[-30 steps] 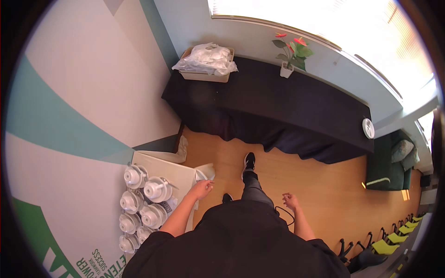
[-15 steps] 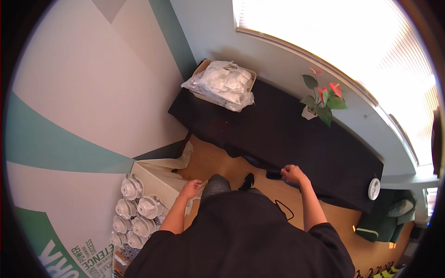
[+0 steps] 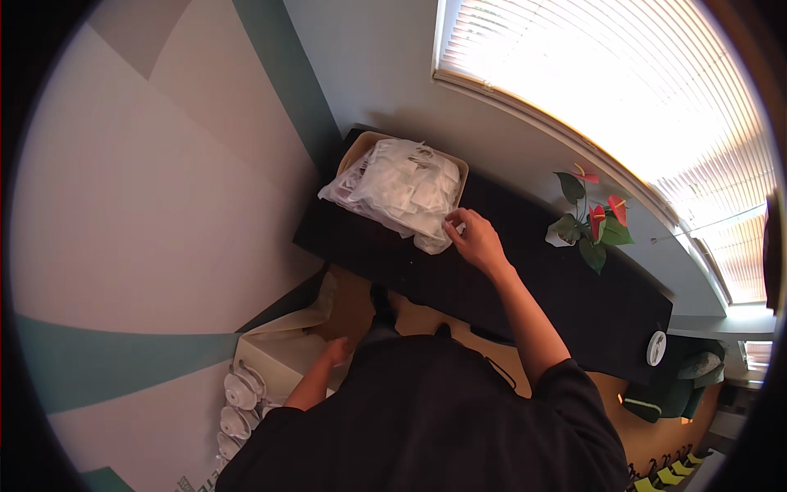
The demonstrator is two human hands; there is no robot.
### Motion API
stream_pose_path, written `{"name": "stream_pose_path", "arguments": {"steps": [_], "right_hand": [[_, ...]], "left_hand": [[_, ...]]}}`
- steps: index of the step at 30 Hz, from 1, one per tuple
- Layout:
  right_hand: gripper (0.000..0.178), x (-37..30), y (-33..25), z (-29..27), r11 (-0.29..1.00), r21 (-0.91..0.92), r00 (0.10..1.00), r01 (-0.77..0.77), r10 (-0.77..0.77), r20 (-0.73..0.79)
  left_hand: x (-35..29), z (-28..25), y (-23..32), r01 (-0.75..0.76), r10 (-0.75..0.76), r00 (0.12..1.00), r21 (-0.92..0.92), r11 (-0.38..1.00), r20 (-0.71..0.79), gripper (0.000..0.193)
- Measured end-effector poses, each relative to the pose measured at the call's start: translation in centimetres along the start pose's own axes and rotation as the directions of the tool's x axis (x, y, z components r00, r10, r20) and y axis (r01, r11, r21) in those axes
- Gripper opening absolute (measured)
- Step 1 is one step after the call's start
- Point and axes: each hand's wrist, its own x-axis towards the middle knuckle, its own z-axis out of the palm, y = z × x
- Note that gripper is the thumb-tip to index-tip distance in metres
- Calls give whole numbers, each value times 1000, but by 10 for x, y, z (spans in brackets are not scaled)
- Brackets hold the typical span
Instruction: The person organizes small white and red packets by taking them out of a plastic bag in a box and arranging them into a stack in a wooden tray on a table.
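A clear plastic bag (image 3: 406, 182) full of white packets bulges out of a beige tray-like bin (image 3: 358, 153) on the black-covered table. My right hand (image 3: 475, 239) reaches out to the bag's right edge. Its thumb and forefinger are bent and somewhat apart, right beside the plastic; whether they touch it is hard to see. My left hand (image 3: 338, 351) hangs low at my left side, near the cream-covered stand. Blur and the dim light hide how its fingers are set, and I see nothing in it.
A black cloth covers the long table (image 3: 525, 279) along the wall. On it stand a potted plant with red flowers (image 3: 596, 220) and a white round object (image 3: 656, 348). Several white cups with saucers (image 3: 239, 392) sit on the cream-covered stand (image 3: 283, 353) at my left. A dark green chair (image 3: 664, 402) is at right.
My right hand has moved forward and left, from the table's front edge to the bag. My left hand has shifted slightly down. The view has moved, and the bag appears nearer.
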Motion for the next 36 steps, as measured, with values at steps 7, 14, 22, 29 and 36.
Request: {"name": "stream_pose_path", "arguments": {"steps": [7,14,22,29,36], "right_hand": [[24,138,-14,42,988,-135,959,69,-103,-264],[20,201,23,76,809,-585,987,49,-130,-97],[17,226,29,78,667,-744,999,21,11,38],[19,244,36,61,641,-727,957,247,-41,288],[23,235,55,55,656,-682,939,325,-135,317]], "left_hand": [[63,-84,-25,6,-28,996,267,964,80,40],[81,-127,-13,23,-24,1000,270,963,-1,38],[89,-107,-65,41,-60,996,261,965,66,49],[94,-102,-57,23,-32,999,289,957,27,53],[89,-93,-27,65,-75,996,195,979,43,56]]}}
